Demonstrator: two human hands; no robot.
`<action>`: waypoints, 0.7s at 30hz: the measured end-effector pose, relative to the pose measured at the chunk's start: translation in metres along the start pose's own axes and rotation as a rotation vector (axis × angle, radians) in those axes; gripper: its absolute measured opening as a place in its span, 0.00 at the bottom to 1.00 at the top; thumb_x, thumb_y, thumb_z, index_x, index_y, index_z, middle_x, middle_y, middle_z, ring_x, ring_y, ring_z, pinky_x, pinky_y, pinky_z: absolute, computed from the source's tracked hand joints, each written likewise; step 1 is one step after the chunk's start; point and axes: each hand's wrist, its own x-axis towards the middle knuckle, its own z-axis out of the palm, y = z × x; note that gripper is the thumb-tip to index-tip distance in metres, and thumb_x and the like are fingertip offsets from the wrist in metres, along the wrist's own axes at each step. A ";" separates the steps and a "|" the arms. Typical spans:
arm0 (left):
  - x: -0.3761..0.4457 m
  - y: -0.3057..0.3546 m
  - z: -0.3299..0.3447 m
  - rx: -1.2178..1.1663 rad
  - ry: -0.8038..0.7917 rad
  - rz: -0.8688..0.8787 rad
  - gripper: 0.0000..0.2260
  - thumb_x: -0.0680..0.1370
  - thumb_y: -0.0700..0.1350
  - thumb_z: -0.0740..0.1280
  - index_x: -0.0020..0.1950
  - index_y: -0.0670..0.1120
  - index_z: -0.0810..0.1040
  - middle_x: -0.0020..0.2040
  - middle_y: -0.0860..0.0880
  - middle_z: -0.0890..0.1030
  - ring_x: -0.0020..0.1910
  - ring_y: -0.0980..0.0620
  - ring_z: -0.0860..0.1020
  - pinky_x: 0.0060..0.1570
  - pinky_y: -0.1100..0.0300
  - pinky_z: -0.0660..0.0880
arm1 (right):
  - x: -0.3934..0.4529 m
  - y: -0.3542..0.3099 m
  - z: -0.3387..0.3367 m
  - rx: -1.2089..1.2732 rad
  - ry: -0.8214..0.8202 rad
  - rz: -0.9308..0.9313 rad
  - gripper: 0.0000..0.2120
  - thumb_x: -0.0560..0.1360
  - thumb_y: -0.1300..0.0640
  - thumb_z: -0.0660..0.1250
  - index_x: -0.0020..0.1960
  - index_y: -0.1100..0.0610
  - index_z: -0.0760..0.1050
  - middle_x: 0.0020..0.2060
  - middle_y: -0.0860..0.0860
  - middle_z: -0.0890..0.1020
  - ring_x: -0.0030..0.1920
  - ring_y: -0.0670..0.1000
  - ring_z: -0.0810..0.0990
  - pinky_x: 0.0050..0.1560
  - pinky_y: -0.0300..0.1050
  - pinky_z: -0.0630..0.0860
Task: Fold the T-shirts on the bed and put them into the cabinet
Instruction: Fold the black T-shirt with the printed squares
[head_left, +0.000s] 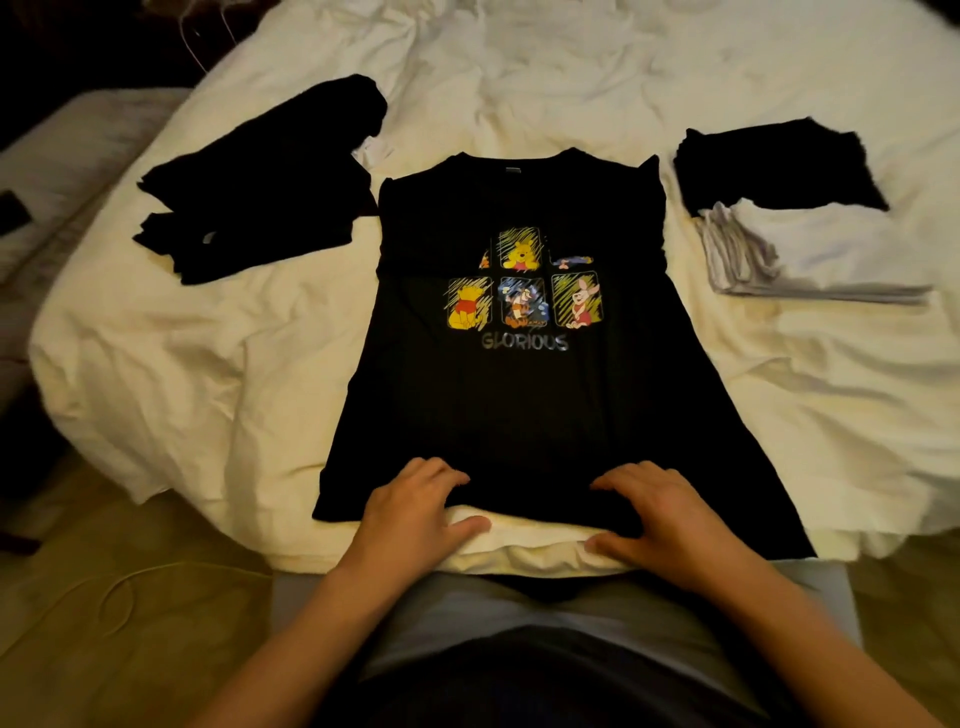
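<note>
While left hand (415, 506) and right hand (654, 519) pinch hem, T-shirt (519, 415) lies lengthwise, collar pointing away.

A black T-shirt (524, 395) with a cartoon-panel print and the word "GLORIOUS" lies face up in the middle of the bed, collar toward the far side, its sleeves folded in and its hem at the near edge of the mattress. To its left lies a loose heap of black T-shirts (260, 182), rumpled and unfolded, just beside its shoulder. To its right, set apart from it, sits a neat stack of folded T-shirts (800, 228), white ones below and a folded black one lying on the far part of the stack.
</note>
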 end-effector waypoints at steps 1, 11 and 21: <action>-0.003 0.001 0.000 0.017 0.008 -0.021 0.24 0.74 0.62 0.70 0.67 0.53 0.78 0.59 0.57 0.77 0.63 0.56 0.73 0.55 0.56 0.75 | -0.002 0.001 0.000 -0.020 -0.006 0.006 0.28 0.69 0.38 0.73 0.66 0.48 0.76 0.61 0.44 0.78 0.63 0.47 0.75 0.61 0.45 0.70; -0.018 -0.005 -0.001 0.016 0.386 -0.008 0.02 0.78 0.42 0.68 0.48 0.47 0.81 0.42 0.51 0.82 0.43 0.49 0.80 0.34 0.56 0.76 | -0.015 -0.010 -0.006 -0.005 0.236 0.213 0.07 0.74 0.56 0.72 0.51 0.56 0.81 0.46 0.52 0.81 0.49 0.56 0.81 0.42 0.53 0.79; -0.015 0.003 -0.012 -0.271 0.456 -0.123 0.03 0.82 0.41 0.64 0.54 0.47 0.77 0.46 0.54 0.76 0.48 0.55 0.74 0.46 0.66 0.66 | -0.027 -0.030 -0.005 0.412 0.532 0.415 0.10 0.76 0.68 0.67 0.54 0.57 0.78 0.47 0.48 0.76 0.52 0.50 0.75 0.52 0.42 0.66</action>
